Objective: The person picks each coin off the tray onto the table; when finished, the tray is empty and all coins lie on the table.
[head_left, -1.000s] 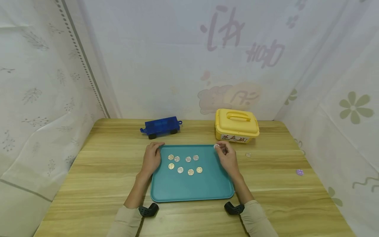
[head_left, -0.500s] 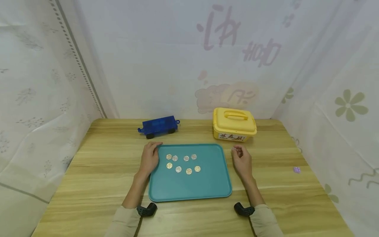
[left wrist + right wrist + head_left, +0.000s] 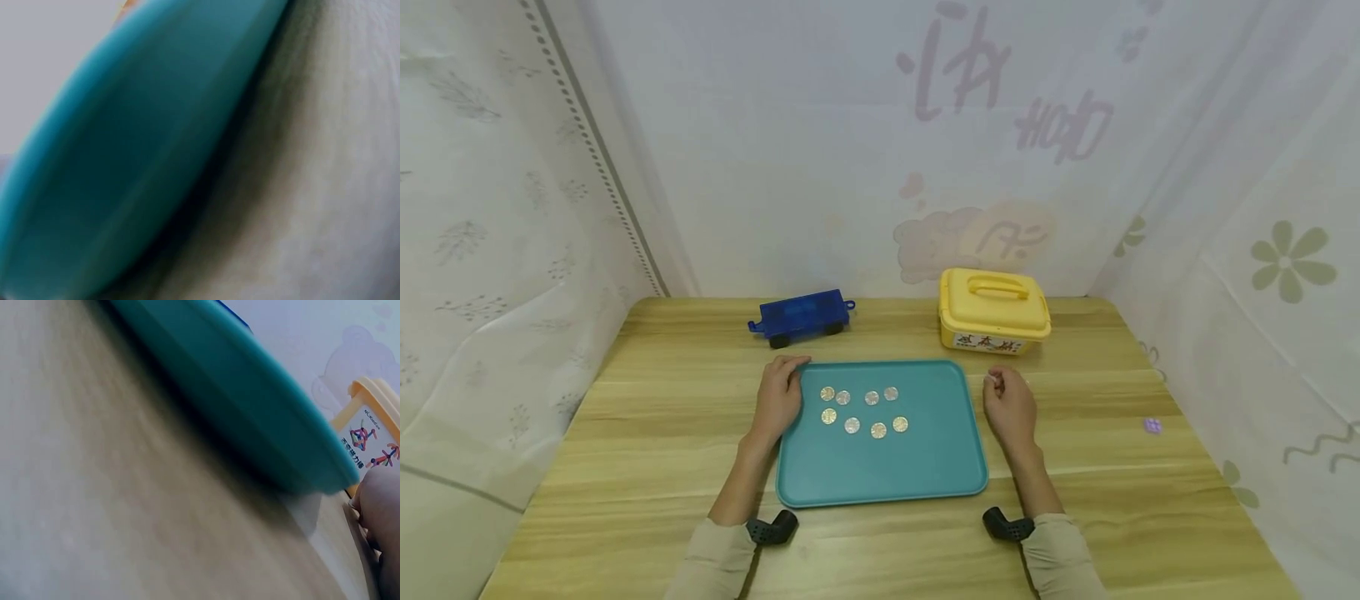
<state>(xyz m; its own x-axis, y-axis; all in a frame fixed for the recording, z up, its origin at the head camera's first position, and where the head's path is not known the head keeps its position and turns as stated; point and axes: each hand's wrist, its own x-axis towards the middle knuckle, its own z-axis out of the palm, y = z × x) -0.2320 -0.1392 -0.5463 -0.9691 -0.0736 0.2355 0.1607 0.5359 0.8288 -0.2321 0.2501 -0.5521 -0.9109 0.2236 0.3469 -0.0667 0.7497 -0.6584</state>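
My left hand rests at the left edge of a teal tray, its index finger lying along the far left corner. Several gold coins and silver coins lie flat on the tray in two loose rows. Just off the tray's right edge, my right hand is low over the table, fingers curled. It pinches a small whitish disc that barely shows between thumb and fingers. In the right wrist view, the curled right hand appears beside the tray's far corner.
A blue toy wagon with black wheels stands behind the tray on the left. Behind the right hand is a yellow lidded box with a handle. A small purple flower-shaped piece lies on the wooden table to the right.
My right hand has moved right, from over the tray's far right corner to the table beside it, hiding a clear disc that lay there. The left hand stays at the tray.
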